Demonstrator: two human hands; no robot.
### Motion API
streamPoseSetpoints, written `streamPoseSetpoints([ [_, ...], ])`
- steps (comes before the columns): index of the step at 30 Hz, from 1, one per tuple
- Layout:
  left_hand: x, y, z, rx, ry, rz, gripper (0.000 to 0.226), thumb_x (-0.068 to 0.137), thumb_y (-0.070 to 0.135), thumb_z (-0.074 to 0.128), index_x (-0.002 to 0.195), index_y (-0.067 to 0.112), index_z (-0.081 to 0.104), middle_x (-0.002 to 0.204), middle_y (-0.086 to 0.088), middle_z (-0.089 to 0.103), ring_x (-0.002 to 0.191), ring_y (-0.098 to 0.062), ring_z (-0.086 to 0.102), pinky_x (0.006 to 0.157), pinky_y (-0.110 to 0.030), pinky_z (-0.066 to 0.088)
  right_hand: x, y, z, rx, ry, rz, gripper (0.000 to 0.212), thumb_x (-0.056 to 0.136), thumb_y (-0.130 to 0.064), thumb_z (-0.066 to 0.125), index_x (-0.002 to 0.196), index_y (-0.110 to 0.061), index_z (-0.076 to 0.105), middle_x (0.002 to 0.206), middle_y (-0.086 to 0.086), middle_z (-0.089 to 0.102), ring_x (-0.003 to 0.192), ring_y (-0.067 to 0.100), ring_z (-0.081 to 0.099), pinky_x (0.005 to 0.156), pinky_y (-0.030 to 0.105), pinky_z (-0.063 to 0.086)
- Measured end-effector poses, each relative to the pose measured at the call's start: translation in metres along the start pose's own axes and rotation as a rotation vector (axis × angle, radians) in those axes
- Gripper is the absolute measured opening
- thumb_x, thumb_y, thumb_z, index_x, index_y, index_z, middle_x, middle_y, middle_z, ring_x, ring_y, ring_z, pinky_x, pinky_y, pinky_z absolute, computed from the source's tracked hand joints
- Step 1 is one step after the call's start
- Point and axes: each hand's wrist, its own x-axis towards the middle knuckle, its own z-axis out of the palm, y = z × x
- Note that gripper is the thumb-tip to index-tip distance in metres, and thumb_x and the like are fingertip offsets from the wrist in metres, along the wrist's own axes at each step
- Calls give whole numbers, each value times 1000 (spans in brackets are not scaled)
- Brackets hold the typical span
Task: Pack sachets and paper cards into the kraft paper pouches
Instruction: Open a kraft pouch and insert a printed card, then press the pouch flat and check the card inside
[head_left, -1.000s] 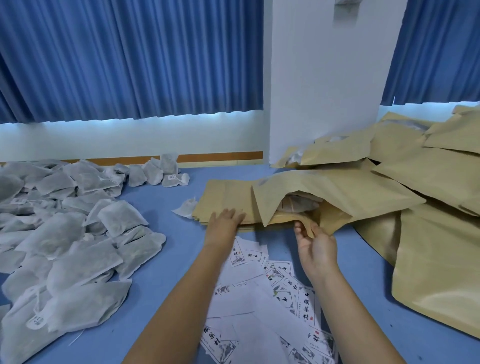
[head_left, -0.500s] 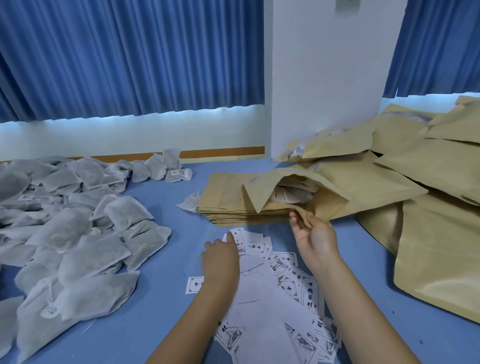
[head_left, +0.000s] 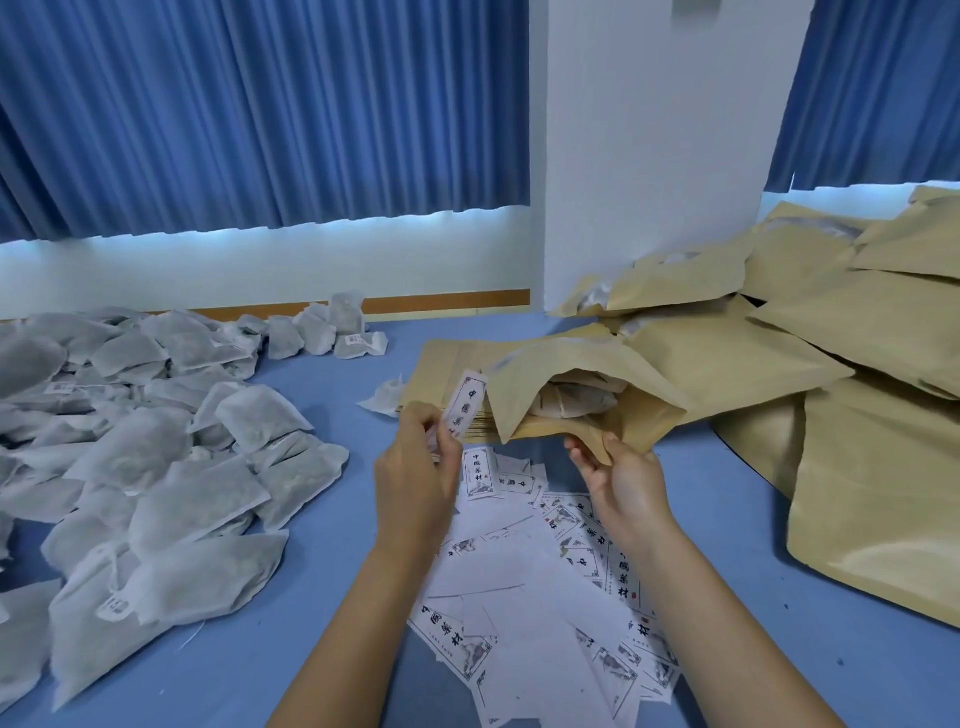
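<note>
My right hand (head_left: 621, 480) pinches the lower lip of an open kraft pouch (head_left: 670, 379), whose mouth faces left and shows sachets (head_left: 571, 402) inside. My left hand (head_left: 415, 467) pinches a white printed paper card (head_left: 464, 408), held upright just left of the pouch mouth. More paper cards (head_left: 530, 587) lie scattered on the blue table below my hands. A flat stack of empty kraft pouches (head_left: 447, 366) lies under and behind the open pouch.
A big heap of white sachets (head_left: 150, 457) covers the left of the blue table (head_left: 291, 649). Filled kraft pouches (head_left: 872, 415) pile up at the right. A white pillar (head_left: 649, 156) and blue curtains stand behind.
My left hand dropped from the pouch stack to the scattered cards, picked one up and raised it to the pouch mouth. My right hand kept hold of the pouch lip.
</note>
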Motion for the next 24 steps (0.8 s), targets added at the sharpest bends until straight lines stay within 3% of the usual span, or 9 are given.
streamPoseSetpoints([
  [3, -5, 20, 6, -188, -96, 152, 10, 88, 26, 44, 97, 28, 46, 77, 10, 57, 69, -15, 57, 56, -26, 45, -1, 2, 0, -32, 0, 4, 25, 101, 0, 35, 121, -2, 49, 100, 14, 65, 64, 20, 70, 56, 23, 55],
  [7, 1, 35, 35, 60, -314, 545, 26, 81, -2, 61, 103, 11, 62, 86, -5, 62, 81, -18, 56, 56, -34, 48, -2, 5, 2, -68, -21, 0, 27, 100, 1, 35, 115, -7, 56, 102, 9, 68, 80, 14, 70, 61, 25, 57],
  [10, 16, 52, 60, 219, -583, 330, 41, 80, -9, 58, 119, 6, 59, 109, -10, 60, 103, -23, 54, 78, -35, 47, -1, 7, 0, -123, -5, -12, 27, 99, 2, 37, 112, -9, 58, 96, 5, 69, 81, 12, 68, 60, 24, 56],
  [12, 25, 59, 74, 375, -713, 247, 41, 84, -4, 53, 123, 8, 53, 117, -10, 56, 108, -24, 52, 81, -30, 41, 0, 7, -1, -171, 1, -29, 27, 98, 3, 37, 112, -8, 57, 93, 5, 67, 75, 9, 68, 58, 22, 55],
  [14, 39, 71, 83, 388, -820, 204, 33, 89, 0, 51, 120, 9, 55, 112, -10, 58, 100, -25, 57, 78, -30, 45, 1, 6, 0, -215, -12, -46, 27, 98, 3, 38, 111, -10, 58, 91, 1, 69, 73, 6, 69, 59, 24, 55],
  [16, 58, 80, 82, 249, -900, 32, 16, 96, 8, 46, 98, 13, 61, 93, -1, 59, 80, -12, 58, 68, -15, 44, 0, 5, 1, -255, -13, -51, 23, 98, 2, 40, 104, -11, 57, 87, 1, 69, 71, 9, 70, 57, 25, 55],
  [19, 74, 79, 78, 184, -999, -201, 35, 100, 17, 41, 66, 16, 43, 66, 3, 42, 53, -7, 40, 49, -13, 35, -2, 6, 1, -292, 19, -12, 16, 98, 0, 43, 100, -10, 54, 93, 8, 66, 79, 23, 68, 52, 22, 54],
  [22, 67, 85, 79, 298, -962, -126, 15, 98, 9, 44, 86, 12, 52, 72, 4, 42, 58, -6, 45, 57, -7, 40, 0, 4, -1, -282, 40, -2, 19, 97, 2, 42, 111, -4, 53, 97, 10, 65, 85, 24, 65, 53, 24, 54],
  [24, 47, 84, 74, 472, -854, 40, 17, 93, 4, 50, 106, 4, 61, 84, -3, 53, 74, -17, 51, 69, -21, 41, 2, 2, -3, -281, 16, -9, 22, 97, 5, 40, 104, -6, 57, 85, 2, 68, 74, 12, 66, 55, 23, 53],
])
